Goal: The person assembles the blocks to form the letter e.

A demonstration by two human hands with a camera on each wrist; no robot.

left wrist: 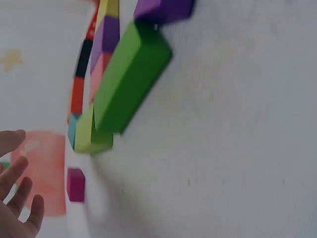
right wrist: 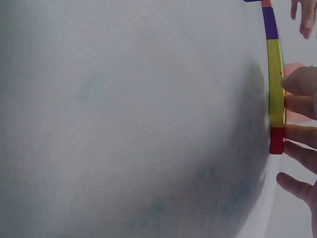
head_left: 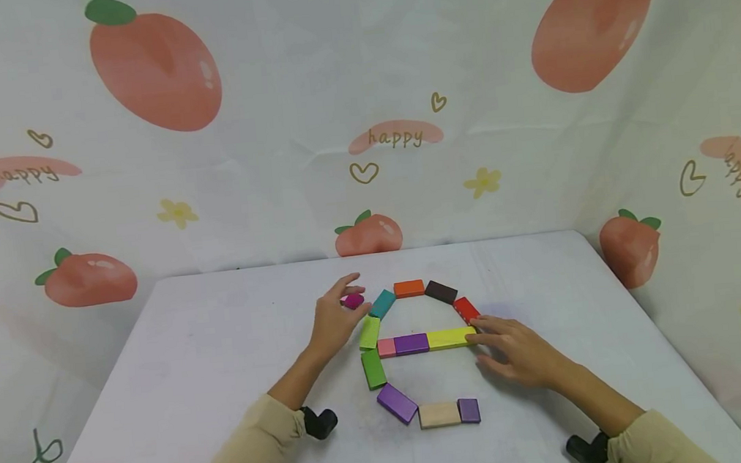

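Note:
In the head view, blocks lie end to end as a rounded lowercase "e". My left hand [head_left: 337, 322], fingers spread, hovers at its upper left, near the teal block [head_left: 383, 303] and a magenta block [head_left: 353, 301] partly hidden behind the fingers. In the left wrist view the magenta block [left wrist: 76, 185] lies apart from the row. At the other side, my right hand [head_left: 520, 351] has fingertips right at the red block [head_left: 465, 309] and the right end of the yellow block [head_left: 449, 338]. Its fingers are loosely extended in the right wrist view, beside the red block [right wrist: 277, 141].
Along the top are an orange block [head_left: 408, 288] and a black block [head_left: 441, 291]. Pink [head_left: 386, 348] and purple [head_left: 411, 344] blocks continue the crossbar. Lime [head_left: 369, 332] and green [head_left: 374, 370] blocks form the left side. A wooden block [head_left: 439, 415] lies at the bottom.

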